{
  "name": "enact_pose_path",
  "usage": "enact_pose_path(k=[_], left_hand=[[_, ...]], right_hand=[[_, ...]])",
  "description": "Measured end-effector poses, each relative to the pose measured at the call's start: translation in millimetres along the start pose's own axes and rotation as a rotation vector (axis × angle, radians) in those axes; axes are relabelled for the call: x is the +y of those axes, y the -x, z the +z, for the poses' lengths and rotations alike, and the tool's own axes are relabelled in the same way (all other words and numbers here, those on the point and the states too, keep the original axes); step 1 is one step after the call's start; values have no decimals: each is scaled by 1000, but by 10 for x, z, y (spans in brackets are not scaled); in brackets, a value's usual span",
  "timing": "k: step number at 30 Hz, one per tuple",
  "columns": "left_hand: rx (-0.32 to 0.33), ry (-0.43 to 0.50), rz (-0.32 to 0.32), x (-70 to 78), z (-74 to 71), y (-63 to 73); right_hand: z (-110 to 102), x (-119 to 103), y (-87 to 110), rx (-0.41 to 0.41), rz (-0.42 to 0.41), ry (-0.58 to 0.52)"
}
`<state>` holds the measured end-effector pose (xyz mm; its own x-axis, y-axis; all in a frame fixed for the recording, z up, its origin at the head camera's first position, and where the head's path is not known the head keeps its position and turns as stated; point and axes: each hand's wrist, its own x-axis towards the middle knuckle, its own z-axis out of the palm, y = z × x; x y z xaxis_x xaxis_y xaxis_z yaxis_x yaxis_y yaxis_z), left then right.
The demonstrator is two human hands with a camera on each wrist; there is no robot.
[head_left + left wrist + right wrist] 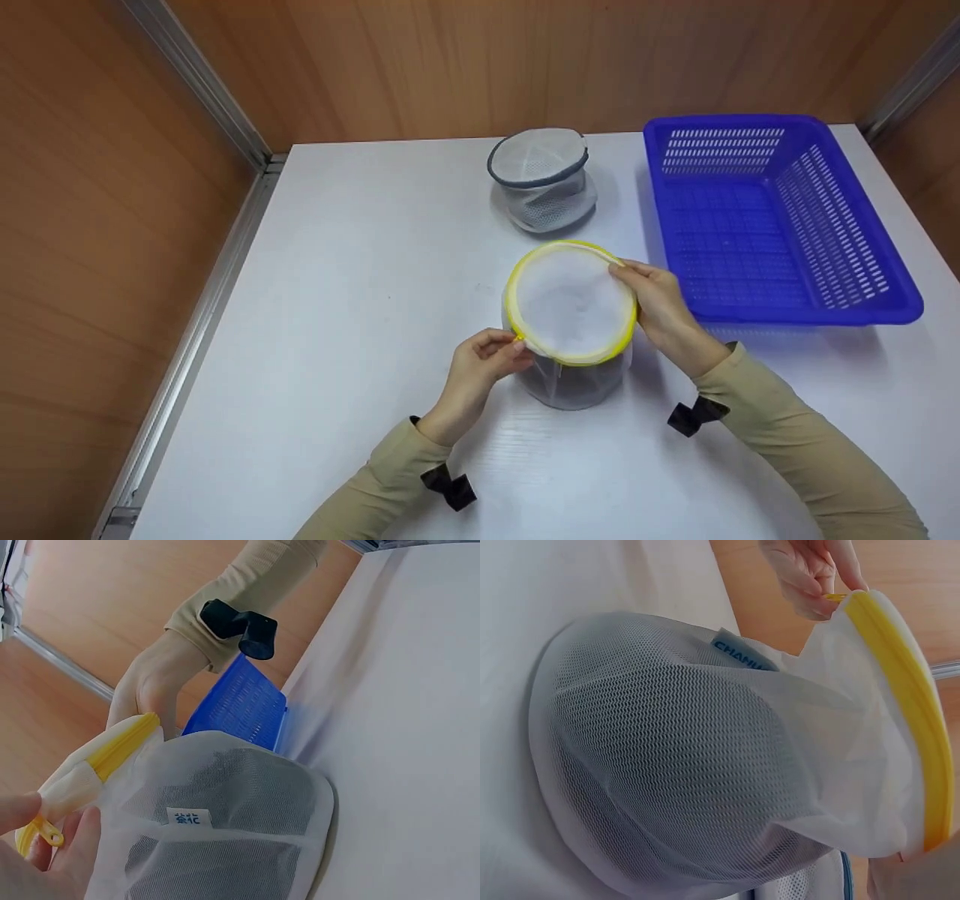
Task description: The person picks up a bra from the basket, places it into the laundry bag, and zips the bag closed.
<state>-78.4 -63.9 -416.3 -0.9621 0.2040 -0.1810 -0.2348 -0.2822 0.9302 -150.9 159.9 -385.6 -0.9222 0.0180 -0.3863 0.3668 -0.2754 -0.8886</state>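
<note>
A white mesh laundry bag (574, 386) with a yellow zipper around its round top stands upright on the white table. My left hand (484, 367) pinches the bag's rim at the near left, beside the yellow zipper pull (49, 831). On the opposite side, my right hand (664, 311) grips the rim between thumb and fingers. The lid panel (574, 304) lies flat across the top, and something grey shows through the mesh side (675, 735). A small label (188, 818) sits on the bag's side seam.
Behind the bag stands a second mesh bag (551, 202) with a dark grey rim. A blue plastic basket (799, 315) with slotted walls is at the right, close to my right hand. Wood-panelled walls (480, 67) border the white table (360, 300) at the back and left.
</note>
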Motion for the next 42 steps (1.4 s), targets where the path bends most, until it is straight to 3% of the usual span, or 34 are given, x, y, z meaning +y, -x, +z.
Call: enact_pose_path(k=[6, 12, 17, 26, 33, 42], left_hand=[[61, 63, 31, 136, -48, -49], [111, 70, 97, 277, -135, -130], [191, 74, 135, 390, -199, -220], [309, 134, 150, 528, -316, -440], [363, 142, 176, 621, -426, -611], [380, 136, 176, 735, -572, -778]], right_hand=[[108, -61, 11, -30, -19, 19], [223, -120, -13, -52, -39, 37], [334, -164, -74, -63, -66, 67], [516, -266, -197, -69, -69, 104], [651, -329, -316, -72, -83, 144], [804, -353, -495, -117, -70, 94]])
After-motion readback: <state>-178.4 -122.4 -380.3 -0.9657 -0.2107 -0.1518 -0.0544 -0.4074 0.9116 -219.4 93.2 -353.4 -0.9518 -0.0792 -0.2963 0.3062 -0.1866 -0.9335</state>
